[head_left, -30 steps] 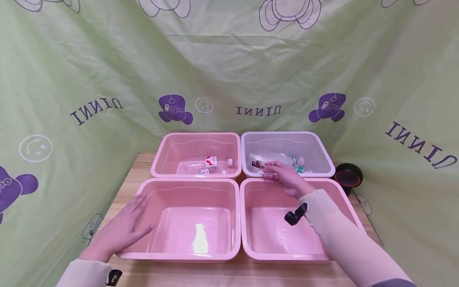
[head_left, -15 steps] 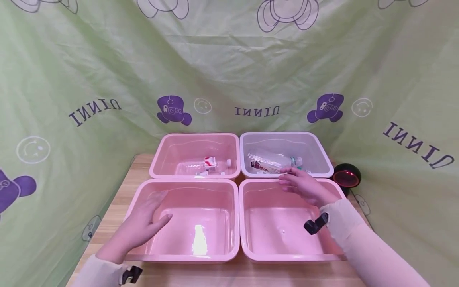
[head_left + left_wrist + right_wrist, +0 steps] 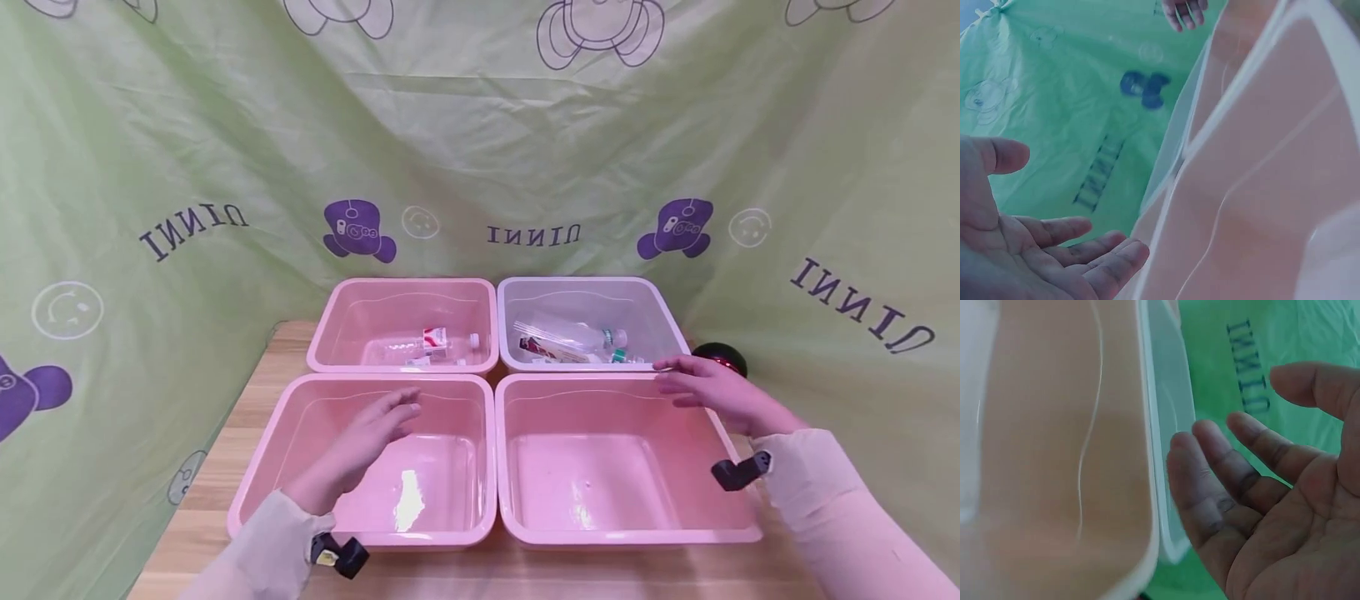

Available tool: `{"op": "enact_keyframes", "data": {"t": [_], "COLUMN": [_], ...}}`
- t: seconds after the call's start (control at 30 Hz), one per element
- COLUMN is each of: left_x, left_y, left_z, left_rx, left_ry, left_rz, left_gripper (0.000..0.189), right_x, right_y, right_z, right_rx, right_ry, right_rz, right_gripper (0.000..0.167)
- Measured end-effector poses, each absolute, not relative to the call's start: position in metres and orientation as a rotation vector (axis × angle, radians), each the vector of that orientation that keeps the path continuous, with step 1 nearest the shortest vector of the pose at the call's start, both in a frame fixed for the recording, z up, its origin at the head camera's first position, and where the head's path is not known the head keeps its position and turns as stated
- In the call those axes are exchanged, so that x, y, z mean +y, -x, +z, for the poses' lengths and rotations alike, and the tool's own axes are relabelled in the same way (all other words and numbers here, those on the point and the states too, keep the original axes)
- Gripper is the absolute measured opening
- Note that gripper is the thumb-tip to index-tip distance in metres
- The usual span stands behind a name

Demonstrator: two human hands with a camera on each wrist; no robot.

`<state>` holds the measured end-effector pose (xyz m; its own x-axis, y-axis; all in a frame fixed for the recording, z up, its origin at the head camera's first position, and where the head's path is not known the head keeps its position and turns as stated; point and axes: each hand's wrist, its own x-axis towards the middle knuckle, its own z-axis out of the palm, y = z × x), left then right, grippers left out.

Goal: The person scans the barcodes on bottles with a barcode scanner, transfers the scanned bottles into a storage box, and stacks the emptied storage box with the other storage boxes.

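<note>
Over the front left pink basin (image 3: 255, 467) hovers my left hand (image 3: 367, 442), its palm bare and fingers loosely extended in the left wrist view. My right hand (image 3: 723, 392) is above the right rim of the front right pink basin (image 3: 630, 537), holding nothing; its fingers are loosely bent in the right wrist view. Behind, the back left pink basin (image 3: 405, 286) contains clear plastic bottles, one with a red and white label (image 3: 435, 340). In the pale lilac basin (image 3: 592, 287) at the back right lie a large clear bottle (image 3: 570, 332) and a smaller green-labelled bottle (image 3: 622, 357).
A round black object (image 3: 722, 357) stands behind my right hand, partly hidden. The basins sit close together on a wooden table (image 3: 247, 392). A green patterned curtain (image 3: 450, 150) hangs around the back and sides.
My right hand has moved right, from the lilac basin's front edge to beyond its right end. My left hand has moved right, from the basin's left rim to above its middle.
</note>
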<state>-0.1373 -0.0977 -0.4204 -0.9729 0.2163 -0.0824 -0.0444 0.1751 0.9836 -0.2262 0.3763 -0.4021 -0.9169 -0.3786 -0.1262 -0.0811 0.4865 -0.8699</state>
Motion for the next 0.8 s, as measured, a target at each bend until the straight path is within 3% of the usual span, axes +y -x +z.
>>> {"op": "enact_keyframes", "data": {"t": [0.33, 0.5, 0.8], "left_x": [-0.047, -0.024, -0.001], "left_y": [0.145, 0.149, 0.143], "left_z": [-0.422, -0.427, -0.434], "left_rx": [2.186, 2.180, 2.196], "left_ry": [-0.161, -0.217, -0.272], "left_rz": [1.852, 1.809, 1.722], "left_gripper": [0.059, 0.062, 0.062], "right_x": [0.417, 0.420, 0.423], "right_y": [0.221, 0.219, 0.214], "right_z": [-0.414, -0.426, -0.439], "right_rx": [2.753, 2.707, 2.646], "right_ry": [0.307, 0.204, 0.194], "right_rz": [-0.928, -0.923, -1.032], "right_gripper": [0.045, 0.057, 0.057]}}
